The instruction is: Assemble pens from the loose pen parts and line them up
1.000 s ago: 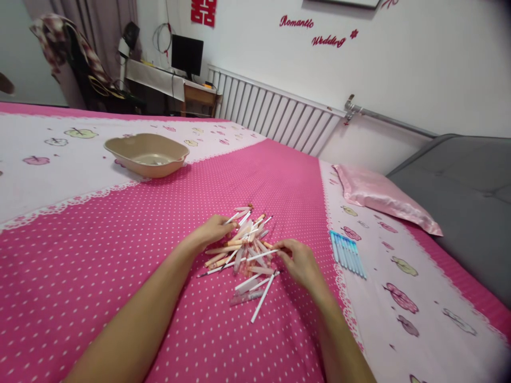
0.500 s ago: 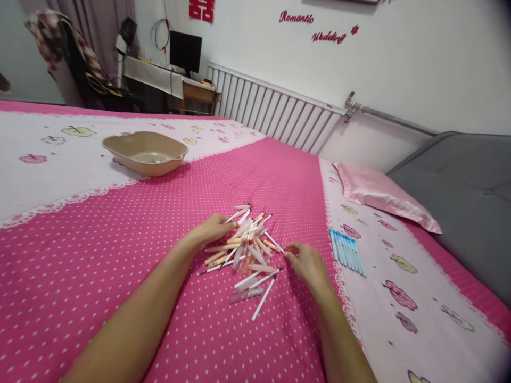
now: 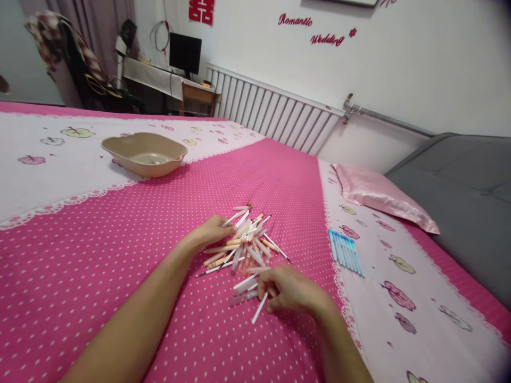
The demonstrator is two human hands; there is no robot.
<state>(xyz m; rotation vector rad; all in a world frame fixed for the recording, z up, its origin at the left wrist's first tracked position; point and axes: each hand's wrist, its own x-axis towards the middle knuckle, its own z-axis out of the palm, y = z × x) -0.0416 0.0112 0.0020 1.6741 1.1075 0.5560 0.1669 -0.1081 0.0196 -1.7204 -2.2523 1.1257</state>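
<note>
A loose pile of white, peach and pink pens (image 3: 247,244) lies on the pink polka-dot bedspread (image 3: 120,255). My left hand (image 3: 210,231) rests on the pile's left side, fingers curled over several pens. At the near edge of the pile my right hand (image 3: 288,290) has its fingers pinched on a white pen (image 3: 259,308) that lies on the cover. A neat row of blue pens (image 3: 345,251) lies to the right on the pale floral strip.
A beige plastic basin (image 3: 144,152) sits at the far left of the bed. A pink satin pillow (image 3: 379,197) lies at the right beside a grey headboard (image 3: 467,191). A white radiator (image 3: 275,111) and a desk with a monitor (image 3: 186,53) stand behind.
My right hand has left the pile's right side and come down toward me to the near edge, closing on a white pen. My left hand has stayed put.
</note>
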